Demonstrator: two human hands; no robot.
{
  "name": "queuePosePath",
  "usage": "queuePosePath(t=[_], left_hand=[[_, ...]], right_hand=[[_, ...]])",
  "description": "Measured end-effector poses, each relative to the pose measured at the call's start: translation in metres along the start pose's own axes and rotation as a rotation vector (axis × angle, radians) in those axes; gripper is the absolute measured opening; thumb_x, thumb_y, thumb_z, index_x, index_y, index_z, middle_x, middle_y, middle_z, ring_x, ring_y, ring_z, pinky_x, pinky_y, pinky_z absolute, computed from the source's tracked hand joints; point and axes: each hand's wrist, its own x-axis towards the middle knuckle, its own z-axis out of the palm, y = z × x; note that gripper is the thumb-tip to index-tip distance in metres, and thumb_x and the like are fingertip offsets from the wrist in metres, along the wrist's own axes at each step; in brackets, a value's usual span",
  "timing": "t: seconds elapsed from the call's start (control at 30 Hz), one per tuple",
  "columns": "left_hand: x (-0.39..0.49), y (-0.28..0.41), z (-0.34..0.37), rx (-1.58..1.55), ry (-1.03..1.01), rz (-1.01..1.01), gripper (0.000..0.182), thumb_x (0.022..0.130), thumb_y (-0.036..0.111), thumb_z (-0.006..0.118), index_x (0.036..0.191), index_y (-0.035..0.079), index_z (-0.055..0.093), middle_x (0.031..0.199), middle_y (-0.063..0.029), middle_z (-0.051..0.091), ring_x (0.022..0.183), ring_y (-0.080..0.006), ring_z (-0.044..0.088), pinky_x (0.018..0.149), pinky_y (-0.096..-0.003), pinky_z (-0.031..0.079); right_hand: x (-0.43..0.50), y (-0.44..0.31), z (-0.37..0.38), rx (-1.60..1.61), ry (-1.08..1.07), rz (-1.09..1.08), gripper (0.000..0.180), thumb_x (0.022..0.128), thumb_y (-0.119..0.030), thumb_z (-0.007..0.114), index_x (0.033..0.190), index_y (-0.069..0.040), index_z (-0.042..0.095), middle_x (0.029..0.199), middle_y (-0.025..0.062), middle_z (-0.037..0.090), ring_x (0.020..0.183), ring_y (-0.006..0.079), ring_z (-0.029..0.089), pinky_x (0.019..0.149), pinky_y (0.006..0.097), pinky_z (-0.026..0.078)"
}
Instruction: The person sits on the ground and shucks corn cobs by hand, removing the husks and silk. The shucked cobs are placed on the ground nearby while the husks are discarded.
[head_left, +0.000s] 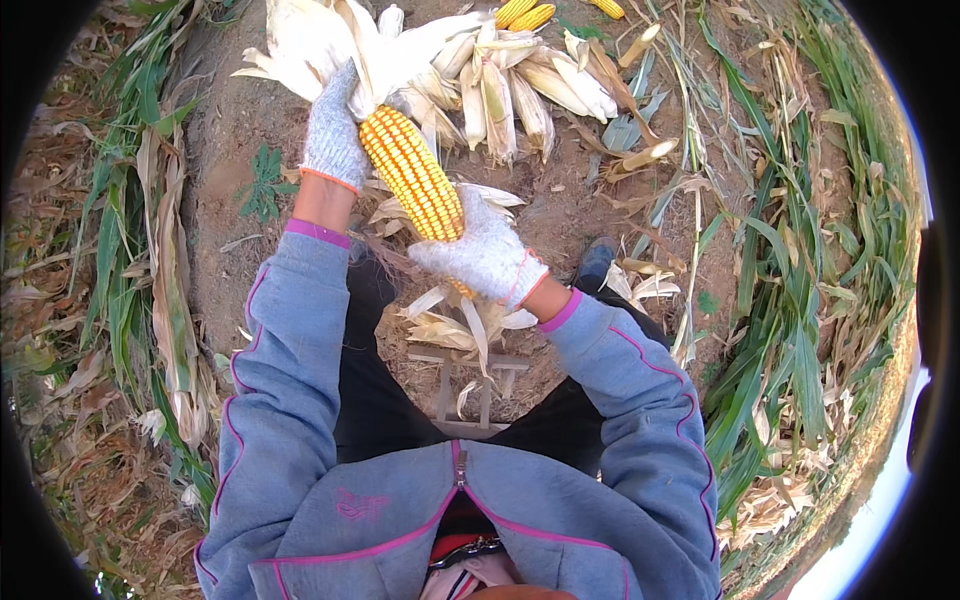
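A yellow ear of corn (411, 171), its kernels bare, slants between my two gloved hands. My left hand (335, 124), in a grey-white knit glove, grips the base of the ear where pale peeled husks (319, 45) fan out beyond it. Around the ear's lower end is my right hand (480, 251), gloved the same way, with its thumb across the kernels. The tip shows just below that hand. Just past the ear lies a heap of unpeeled ears in dry husks (499, 112).
Several husked yellow ears (532, 16) lie at the top. Cut stalk stubs (641, 159) rise from the soil at right. Loose husks (442, 330) and a small wooden stool (486, 401) are between my legs. Green and dry corn stalks (795, 360) line both sides.
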Motion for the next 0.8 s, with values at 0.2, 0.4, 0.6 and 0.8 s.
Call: queuePosePath(t=[0.2,0.4,0.6,0.8], left_hand=[[0.055,-0.024,0.009,0.043,-0.490,-0.023,0.046,0.095,0.039,0.051,0.127,0.007,0.049,0.118,-0.0094,0.059,0.107,-0.0199,0.057,0.094,-0.0379,0.046],[0.090,-0.087,-0.069,1.553,-0.574,-0.006,0.075,0.079,0.054,0.064,0.135,0.010,0.045,0.125,-0.0160,0.055,0.119,-0.0313,0.051,0.102,-0.0362,0.038],[0.088,-0.169,-0.190,2.304,-0.949,-0.093,0.081,0.070,0.045,0.069,0.140,0.017,0.038,0.135,-0.0135,0.046,0.114,-0.0333,0.054,0.099,-0.0489,0.039],[0.081,-0.180,-0.290,1.783,-1.172,-1.122,0.051,0.082,0.039,0.058,0.125,0.011,0.057,0.121,-0.0157,0.059,0.107,-0.0334,0.059,0.093,-0.0411,0.044]], right_hand=[[0.014,0.008,-0.045,0.462,0.147,0.000,0.039,0.077,-0.009,0.072,0.112,-0.002,0.055,0.096,0.0032,0.063,0.082,0.0105,0.060,0.071,0.0250,0.050],[0.035,0.021,-0.077,0.523,0.533,0.104,0.022,0.082,-0.009,0.064,0.101,-0.001,0.056,0.080,0.0082,0.062,0.066,0.0177,0.062,0.055,0.0301,0.054],[0.044,0.022,-0.079,0.572,0.490,0.207,0.028,0.083,-0.013,0.063,0.106,-0.002,0.052,0.084,0.0091,0.061,0.068,0.0173,0.061,0.057,0.0303,0.055],[0.053,0.025,-0.086,0.667,0.624,0.227,0.024,0.084,-0.012,0.063,0.103,0.000,0.053,0.083,0.0093,0.061,0.068,0.0182,0.061,0.057,0.0304,0.054]])
